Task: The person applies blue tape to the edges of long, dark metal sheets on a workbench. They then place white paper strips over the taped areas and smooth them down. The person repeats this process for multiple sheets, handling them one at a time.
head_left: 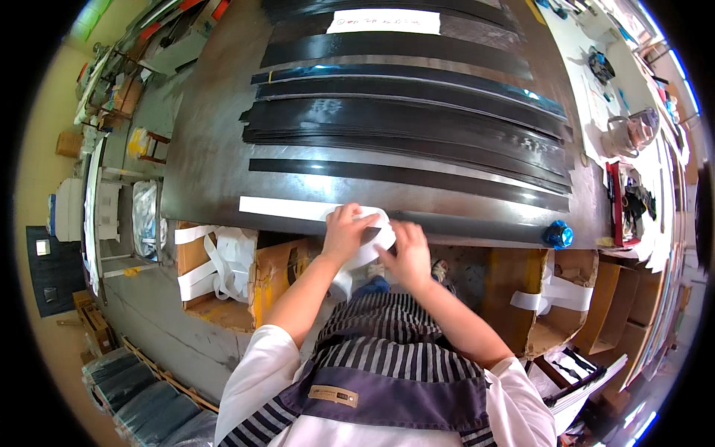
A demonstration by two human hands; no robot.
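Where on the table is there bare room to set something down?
Widest: the left side of the table, between its edge and the stacked dark strips. Slimmer: the bare band between the white strip and the nearest dark strip. Crowded: the middle, under the stack, and the near edge, where the left hand and right hand hold the white roll.

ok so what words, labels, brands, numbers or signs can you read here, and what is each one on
None that I can quote:
White paper sheet among the dark strips: a line of handwriting, too small and blurred to read reliably.
Tan patch on the striped apron: dark print, too small to read.
White strip along the table: no writing shows.
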